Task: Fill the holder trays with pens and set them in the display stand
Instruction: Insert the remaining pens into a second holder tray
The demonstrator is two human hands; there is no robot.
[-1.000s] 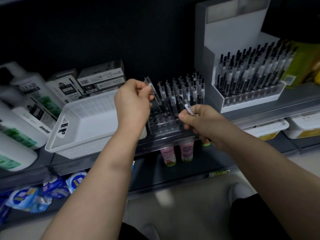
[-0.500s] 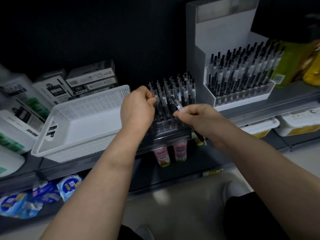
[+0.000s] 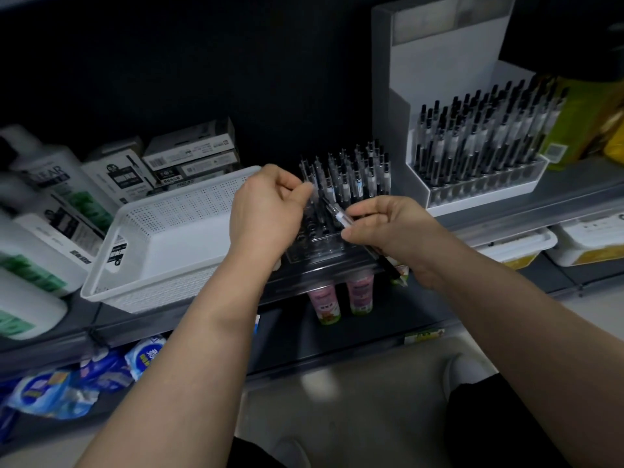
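Observation:
A clear holder tray [image 3: 315, 246] sits on the shelf in front of me, its back rows filled with upright pens [image 3: 354, 177] and its front holes bare. My left hand [image 3: 266, 211] pinches a blurred clear pen over the tray's left side. My right hand [image 3: 388, 228] grips a bundle of pens [image 3: 341, 216] that slants across the tray's right side. To the right stands the white display stand [image 3: 449, 62], holding a full tray of black-capped pens [image 3: 483, 136].
A white perforated basket [image 3: 162, 238] lies left of the tray, with pen boxes [image 3: 189, 153] behind it and shampoo bottles [image 3: 40, 211] at far left. Pink tubes [image 3: 341, 295] stand on the shelf below. White tubs [image 3: 516, 244] sit under the stand's shelf.
My left hand has come down from above the tray with its pen to the tray's left side. My right hand stays at the tray's right with its pens.

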